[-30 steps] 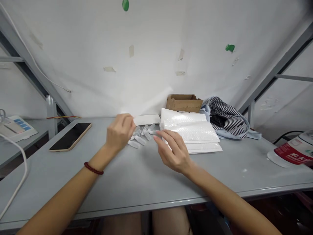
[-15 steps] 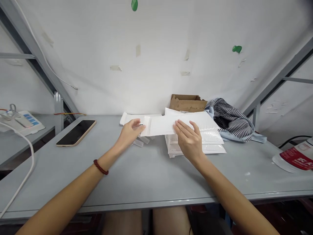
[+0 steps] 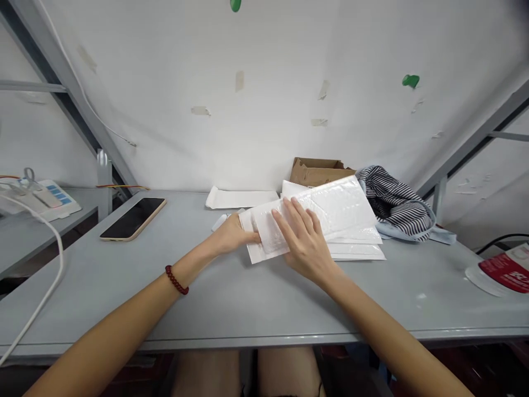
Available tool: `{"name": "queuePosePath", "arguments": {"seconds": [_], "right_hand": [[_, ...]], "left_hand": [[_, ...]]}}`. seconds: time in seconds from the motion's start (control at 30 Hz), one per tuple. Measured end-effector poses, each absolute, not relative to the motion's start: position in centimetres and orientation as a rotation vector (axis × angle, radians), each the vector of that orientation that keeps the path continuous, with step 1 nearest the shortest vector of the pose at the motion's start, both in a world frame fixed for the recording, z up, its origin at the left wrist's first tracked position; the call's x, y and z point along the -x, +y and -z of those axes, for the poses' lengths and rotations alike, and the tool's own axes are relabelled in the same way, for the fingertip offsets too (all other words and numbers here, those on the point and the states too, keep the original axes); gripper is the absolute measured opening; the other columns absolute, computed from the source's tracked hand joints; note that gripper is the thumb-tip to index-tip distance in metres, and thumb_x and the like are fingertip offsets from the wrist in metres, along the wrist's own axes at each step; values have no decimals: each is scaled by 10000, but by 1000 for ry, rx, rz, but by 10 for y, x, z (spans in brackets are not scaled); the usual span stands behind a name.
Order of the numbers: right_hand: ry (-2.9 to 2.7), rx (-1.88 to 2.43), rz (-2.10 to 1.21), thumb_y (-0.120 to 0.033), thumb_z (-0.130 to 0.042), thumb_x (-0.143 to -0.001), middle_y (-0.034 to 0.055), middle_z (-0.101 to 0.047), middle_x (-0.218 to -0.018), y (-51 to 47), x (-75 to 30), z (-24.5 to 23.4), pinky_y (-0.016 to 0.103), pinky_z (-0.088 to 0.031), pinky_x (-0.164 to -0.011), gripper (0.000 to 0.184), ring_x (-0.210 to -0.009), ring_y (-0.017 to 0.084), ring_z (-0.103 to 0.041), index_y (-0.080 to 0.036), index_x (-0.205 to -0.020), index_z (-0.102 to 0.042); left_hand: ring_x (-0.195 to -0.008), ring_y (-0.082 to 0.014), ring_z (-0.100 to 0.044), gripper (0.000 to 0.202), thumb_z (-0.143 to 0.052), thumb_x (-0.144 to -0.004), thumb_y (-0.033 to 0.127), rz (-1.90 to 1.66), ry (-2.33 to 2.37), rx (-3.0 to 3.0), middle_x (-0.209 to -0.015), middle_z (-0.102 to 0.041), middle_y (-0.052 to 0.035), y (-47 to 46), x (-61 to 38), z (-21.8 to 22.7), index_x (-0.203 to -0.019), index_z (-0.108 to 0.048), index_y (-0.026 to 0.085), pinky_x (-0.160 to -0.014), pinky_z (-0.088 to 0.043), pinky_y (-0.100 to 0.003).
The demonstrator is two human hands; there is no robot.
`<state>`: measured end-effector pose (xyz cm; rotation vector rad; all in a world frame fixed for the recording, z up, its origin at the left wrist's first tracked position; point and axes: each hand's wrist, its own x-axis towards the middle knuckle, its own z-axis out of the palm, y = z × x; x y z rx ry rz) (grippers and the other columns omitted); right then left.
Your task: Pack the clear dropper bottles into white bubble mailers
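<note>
A white bubble mailer (image 3: 330,207) is held tilted over the grey table (image 3: 231,298). My left hand (image 3: 231,236) grips its open left end, fingers tucked under the flap. My right hand (image 3: 303,242) holds the envelope from the front, with fingers spread across its face. A stack of more white bubble mailers (image 3: 357,248) lies under and behind it. The small clear plastic tubes are mostly hidden behind the mailer; one (image 3: 219,221) peeks out to the left.
A phone (image 3: 133,218) lies at the left. A flat white strip (image 3: 242,198) rests by the wall, with a cardboard box (image 3: 318,171) and striped cloth (image 3: 392,201) to the right. A red-labelled packet (image 3: 502,270) sits at the far right. A white cable (image 3: 41,292) hangs left.
My right hand left the clear tubes and lifted a mailer off the stack. Both hands then brought it nearer and tilted it, with my left hand at its open end.
</note>
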<state>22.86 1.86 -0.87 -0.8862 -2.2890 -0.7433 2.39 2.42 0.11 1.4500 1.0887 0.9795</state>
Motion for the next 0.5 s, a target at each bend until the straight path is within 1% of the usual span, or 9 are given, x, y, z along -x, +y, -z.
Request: {"name": "queuePosePath", "arguments": {"seconds": [0.07, 0.1, 0.17, 0.23, 0.3, 0.37, 0.43, 0.5], "right_hand": [[-2353, 976, 747, -20, -450, -634, 217, -256, -1518, 17, -229, 6, 603, -197, -1068, 857, -1435, 346, -137, -116, -1464, -259], [-2377, 998, 752, -34, -454, -613, 216, -231, -1527, 17, -229, 6, 634, -142, -1068, 905, -1439, 350, -108, -112, -1479, -205], [-2409, 1006, 759, -69, -460, -585, 212, -239, -1524, 18, -231, 6, 661, -65, -1059, 954, -1441, 351, -80, -98, -1487, -151], [-2418, 1007, 758, -101, -471, -567, 217, -302, -1488, 21, -233, 7, 661, -52, -1051, 966, -1433, 363, -93, -87, -1481, -159], [-2418, 1003, 760, -127, -484, -561, 228, -388, -1415, 22, -233, 8, 646, -69, -1048, 952, -1410, 378, -156, -76, -1466, -194], [-2397, 995, 774, -130, -486, -577, 221, -468, -1324, 23, -233, 9, 621, -85, -1052, 900, -1360, 367, -268, -69, -1442, -244], [-2346, 991, 801, -105, -470, -613, 194, -531, -1235, 24, -232, 9, 586, -99, -1059, 808, -1268, 324, -396, -73, -1404, -310], [-2290, 992, 825, -65, -451, -647, 160, -581, -1154, 25, -232, 8, 551, -115, -1061, 703, -1148, 273, -493, -82, -1346, -388]], "left_hand": [[-826, -239, -650, 234, -738, -608, 236, -917, 1132, -1552, -797, -706, -11, 21, -25, -4, -829, -687, 180, -709, -508, -318], [-794, -233, -647, 193, -730, -610, 242, -889, 1148, -1579, -762, -695, -11, 20, -25, -5, -785, -678, 177, -685, -505, -311], [-769, -221, -641, 163, -719, -614, 245, -863, 1150, -1603, -749, -682, -13, 19, -25, -6, -752, -664, 177, -664, -499, -298], [-770, -207, -635, 159, -708, -618, 231, -865, 1127, -1604, -766, -677, -11, 19, -26, -6, -760, -659, 179, -660, -491, -282], [-739, -188, -620, 137, -695, -618, 212, -864, 1118, -1620, -739, -658, -1, 19, -27, -5, -742, -648, 175, -632, -475, -264], [-678, -170, -592, 108, -686, -621, 208, -860, 1156, -1652, -680, -625, 8, 19, -28, -3, -706, -632, 167, -577, -444, -249], [-622, -154, -561, 102, -681, -637, 228, -874, 1208, -1672, -643, -601, 10, 20, -27, -4, -690, -623, 162, -530, -411, -242], [-580, -145, -542, 142, -680, -669, 288, -902, 1231, -1653, -626, -592, 2, 24, -22, -7, -685, -613, 165, -503, -399, -244]]}}
